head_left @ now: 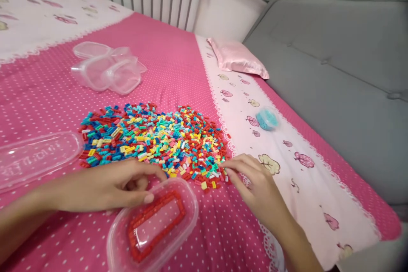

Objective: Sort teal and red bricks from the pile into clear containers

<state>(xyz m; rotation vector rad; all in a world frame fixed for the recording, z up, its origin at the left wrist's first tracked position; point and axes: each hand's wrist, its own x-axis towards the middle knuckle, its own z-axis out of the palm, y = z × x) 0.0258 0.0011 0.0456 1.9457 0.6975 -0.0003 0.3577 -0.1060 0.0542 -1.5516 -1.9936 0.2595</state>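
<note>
A wide heap of small plastic building bricks [165, 136] in red, blue, yellow, teal and white lies on the bed. In front of it sits a clear plastic container [188, 221] with rounded ends. Red bricks [156, 212] form a rectangular outline inside the container. My left hand [127, 185] rests against the container's far left rim, thumb and index finger apart, the other fingers curled. At the heap's right edge, my right hand [248, 178] has its thumb and index finger close together among the bricks. Whatever is between those fingertips is too small to make out.
A clear lid [41, 157] with raised lettering lies at the left. Several transparent containers [111, 68] are piled behind the heap. A small blue tub [267, 119] stands at the right. Beyond are a pink pillow [239, 57] and a grey padded headboard [338, 59].
</note>
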